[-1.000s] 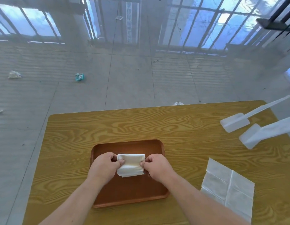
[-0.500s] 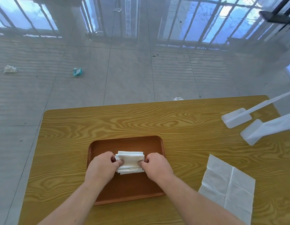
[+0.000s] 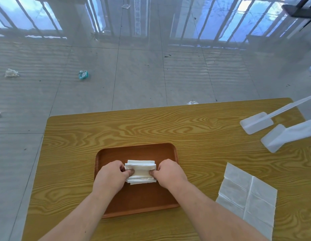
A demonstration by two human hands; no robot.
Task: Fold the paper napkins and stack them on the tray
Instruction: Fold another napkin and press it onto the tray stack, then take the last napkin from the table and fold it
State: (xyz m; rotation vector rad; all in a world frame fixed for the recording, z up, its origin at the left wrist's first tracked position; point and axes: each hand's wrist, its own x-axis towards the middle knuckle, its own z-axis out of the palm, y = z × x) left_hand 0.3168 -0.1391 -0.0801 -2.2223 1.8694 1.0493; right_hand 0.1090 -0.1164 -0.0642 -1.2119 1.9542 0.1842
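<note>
A small stack of folded white napkins point(image 3: 140, 172) lies in the middle of the brown tray point(image 3: 139, 150) on the wooden table. My left hand point(image 3: 111, 176) grips the stack's left end, thumb on top. My right hand point(image 3: 168, 173) grips its right end the same way. Both thumbs press the top napkin down onto the stack. An unfolded white napkin point(image 3: 247, 197) lies flat on the table to the right of the tray, creased into squares.
Two white plastic stand feet point(image 3: 257, 122) rest on the table's far right corner. The table point(image 3: 151, 126) ends just beyond the tray; past it is tiled floor with scraps of litter point(image 3: 83, 74).
Both hands have lowered the folded napkin onto the stack in the tray and now press it flat. The view has drifted slightly.
</note>
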